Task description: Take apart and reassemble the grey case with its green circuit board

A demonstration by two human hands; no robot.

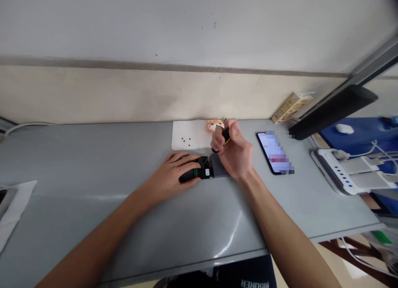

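Observation:
My left hand [174, 169] is closed around an opened black electronic device [205, 173], pressing it flat on the desk. Green circuit board shows between the fingers, and a small white label sits at the device's right end. In my right hand [238, 153] is a screwdriver [226, 134] with a black and yellow handle. Its thin shaft slants down and left toward the device; whether the tip touches a screw is too small to tell. A dark grey flat block [218, 167] lies against the device's right end, partly hidden under my right hand.
Several tiny dark screws [186, 141] lie on a white paper [178, 130] behind my hands, beside an orange dog-face item [214, 124]. A phone [273, 153] lies to the right. Farther right are a power strip [334, 172], a small box [290, 108] and a black post [336, 111].

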